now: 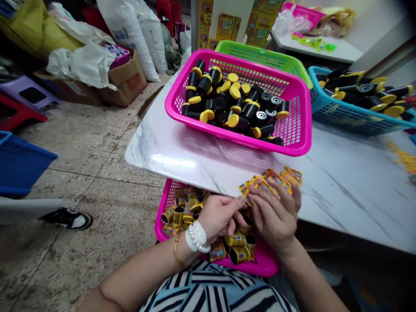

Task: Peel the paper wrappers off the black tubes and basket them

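Observation:
A fanned row of yellow printed labels (264, 184) lies at the front edge of the marble-patterned table. My right hand (276, 214) grips these labels, its fingers bent over them and covering part of the row. At the row's left end, my left hand (217, 219) pinches a label's edge between thumb and forefinger. Below both hands, a pink basket (266, 264) rests against my lap under the table edge. Inside it are several short yellow printed tubes (239, 254) with dark openings. My forearms and hands hide part of that basket.
On the table (201, 167) stands a larger pink basket (238, 141) of black cylinders with yellow caps. Behind it is a green basket (266, 56); a blue basket (360, 115) of similar pieces is at right. A person's shoe (73, 219) shows on the floor at left.

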The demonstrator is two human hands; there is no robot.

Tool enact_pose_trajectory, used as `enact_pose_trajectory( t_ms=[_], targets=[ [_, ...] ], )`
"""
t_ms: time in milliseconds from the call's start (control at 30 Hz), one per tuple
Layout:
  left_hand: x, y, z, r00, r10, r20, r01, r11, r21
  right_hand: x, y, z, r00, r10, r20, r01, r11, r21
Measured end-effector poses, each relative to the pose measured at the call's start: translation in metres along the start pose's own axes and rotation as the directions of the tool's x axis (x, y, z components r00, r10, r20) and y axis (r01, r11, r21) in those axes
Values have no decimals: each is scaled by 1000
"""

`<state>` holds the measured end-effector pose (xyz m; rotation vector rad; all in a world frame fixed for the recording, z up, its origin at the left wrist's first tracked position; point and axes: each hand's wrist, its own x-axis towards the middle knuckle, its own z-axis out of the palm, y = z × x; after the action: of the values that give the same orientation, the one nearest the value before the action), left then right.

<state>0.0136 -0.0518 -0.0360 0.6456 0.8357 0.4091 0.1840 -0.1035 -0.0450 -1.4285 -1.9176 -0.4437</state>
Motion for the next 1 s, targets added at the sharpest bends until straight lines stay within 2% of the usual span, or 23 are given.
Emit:
enact_pose_trajectory(
  t_ms=[133, 333, 400, 500, 600, 667, 800, 1000],
  targets=[
    [-1, 0, -4, 1000, -5, 26, 5, 1000, -5, 10, 9, -7, 986, -48, 161, 32, 994, 102],
    [-2, -1, -10, 999, -1, 47, 1, 1000, -7, 20, 23, -18, 934, -217, 283, 180, 972, 153],
    [-3, -1, -9, 999, 8, 34, -8, 1000, 1, 22, 25, -18, 936, -227, 268, 179, 965, 193],
    [-7, 2, -7, 999, 28, 27, -29, 999, 24, 23, 21, -15, 979, -134, 154, 95, 967, 236],
    [-9, 4, -5, 999, 37, 37, -39, 999, 28, 22, 15, -14, 997, -53, 57, 42, 985, 169],
    [-9, 5, -5, 999, 26, 42, -27, 999, 25, 21, 13, -14, 996, -49, 79, 37, 989, 142],
    [-7, 5, -7, 999, 5, 49, -5, 1000, 4, 22, 20, -15, 975, -91, 202, 55, 982, 179],
    [-8, 2, -7, 998, -2, 64, 1, 1000, 29, 24, 17, -10, 987, -46, 154, 12, 976, 217]
  ],
)
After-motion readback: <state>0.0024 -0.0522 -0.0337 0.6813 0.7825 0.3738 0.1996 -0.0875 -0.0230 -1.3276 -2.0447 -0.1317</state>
